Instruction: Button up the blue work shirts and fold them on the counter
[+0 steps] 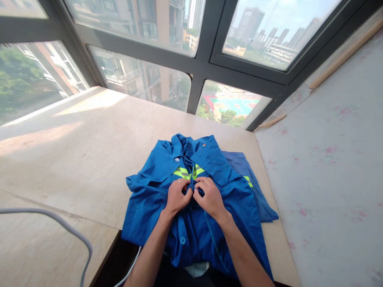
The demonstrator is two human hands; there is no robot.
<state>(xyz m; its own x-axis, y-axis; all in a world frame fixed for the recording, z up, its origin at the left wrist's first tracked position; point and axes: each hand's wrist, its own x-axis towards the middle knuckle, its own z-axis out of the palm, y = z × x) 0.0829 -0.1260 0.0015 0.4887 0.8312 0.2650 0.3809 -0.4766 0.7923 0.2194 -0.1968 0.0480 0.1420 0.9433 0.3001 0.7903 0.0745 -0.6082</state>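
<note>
A blue work jacket [158,159] with yellow-green reflective strips lies spread on the stone sill, its collar toward the window and its lower edge toward me. At the middle of its front, my left hand [179,196] pinches one side of the front opening. My right hand [209,197] pinches the other side, close beside the left. The fingertips of both nearly meet, and what exactly lies between them is hidden. A button [182,240] shows lower on the front, below my left hand.
Folded blue clothing [263,203] with a reflective strip lies partly under the jacket at right. The pale stone sill [89,159] reaches the framed windows [206,52]. A grey cable [60,219] crosses at lower left. A flowered wall [326,171] bounds the right side.
</note>
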